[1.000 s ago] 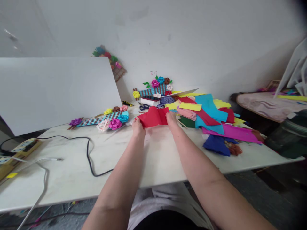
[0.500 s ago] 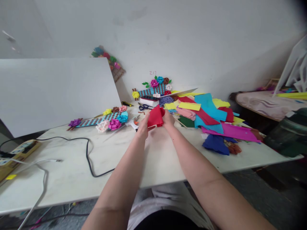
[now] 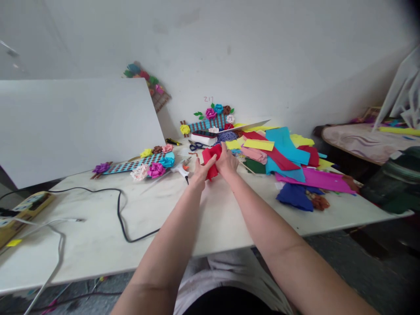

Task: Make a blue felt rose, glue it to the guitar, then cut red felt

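Observation:
Both my hands hold a piece of red crepe paper [image 3: 211, 153] above the middle of the table. My left hand [image 3: 200, 171] grips its lower left side, with the thumb laid across the paper. My right hand [image 3: 227, 161] is closed on its right side, fingers toward the top edge. The paper is folded and bunched, and its lower end hangs between the hands. Just left of my left hand lies a white glue gun [image 3: 181, 169]. Behind the paper are dark-handled scissors [image 3: 197, 146].
Coloured crepe paper, including a blue sheet [image 3: 278, 146] and a magenta strip [image 3: 315, 180], is heaped at right. A woven panel with paper flowers [image 3: 134, 164] lies at left beneath a leaning white board [image 3: 78, 131]. A black cable [image 3: 120, 210] crosses the table toward a power strip [image 3: 26, 210].
The red paper has gone from a smooth, flat-faced shape to a more crumpled one. My right hand has moved up over it, and my left thumb now crosses its front.

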The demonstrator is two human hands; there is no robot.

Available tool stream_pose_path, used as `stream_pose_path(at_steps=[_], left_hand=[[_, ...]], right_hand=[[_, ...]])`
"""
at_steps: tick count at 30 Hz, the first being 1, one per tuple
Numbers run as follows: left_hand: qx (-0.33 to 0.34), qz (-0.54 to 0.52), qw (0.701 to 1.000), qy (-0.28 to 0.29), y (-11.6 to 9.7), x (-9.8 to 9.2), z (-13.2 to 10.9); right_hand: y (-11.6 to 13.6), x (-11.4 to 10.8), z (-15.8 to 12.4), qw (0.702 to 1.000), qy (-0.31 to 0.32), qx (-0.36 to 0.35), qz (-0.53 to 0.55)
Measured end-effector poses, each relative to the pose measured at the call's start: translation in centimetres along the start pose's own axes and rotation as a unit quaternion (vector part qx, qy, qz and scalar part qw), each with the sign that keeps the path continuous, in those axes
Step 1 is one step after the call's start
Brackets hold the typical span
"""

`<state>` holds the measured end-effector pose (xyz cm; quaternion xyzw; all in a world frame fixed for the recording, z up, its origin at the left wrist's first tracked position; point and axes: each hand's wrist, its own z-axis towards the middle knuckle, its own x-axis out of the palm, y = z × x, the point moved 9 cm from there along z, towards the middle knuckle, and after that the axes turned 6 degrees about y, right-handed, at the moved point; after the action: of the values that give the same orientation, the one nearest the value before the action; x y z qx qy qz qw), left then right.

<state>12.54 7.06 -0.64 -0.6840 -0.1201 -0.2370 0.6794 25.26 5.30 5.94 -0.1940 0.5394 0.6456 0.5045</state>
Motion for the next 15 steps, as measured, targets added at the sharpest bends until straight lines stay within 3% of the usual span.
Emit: stream_pose_path(at_steps=[3,5,10,15], left_hand=[[0.025,0.046,0.993,0.108,-0.3,2.4,-0.7],[0.028,0.032,0.991,0.127,-0.2,2.7,-0.7],[-0.022,0.019,0.999,-0.023,1.3,-1.0,0.7],[0.034,-0.001,0.996,-0.082,0.8,-3.1,1.8]], right_hand=[[0.6,0.0,-0.2,1.0,-0.003,-0.018,-0.011],[0.9,0.1,-0.2,1.0,-0.001,-0.024,-0.013],[0.6,0.5,0.1,0.999,0.002,-0.028,0.031],[-2.0,2.2,1.8,0.989,0.031,0.01,0.141]])
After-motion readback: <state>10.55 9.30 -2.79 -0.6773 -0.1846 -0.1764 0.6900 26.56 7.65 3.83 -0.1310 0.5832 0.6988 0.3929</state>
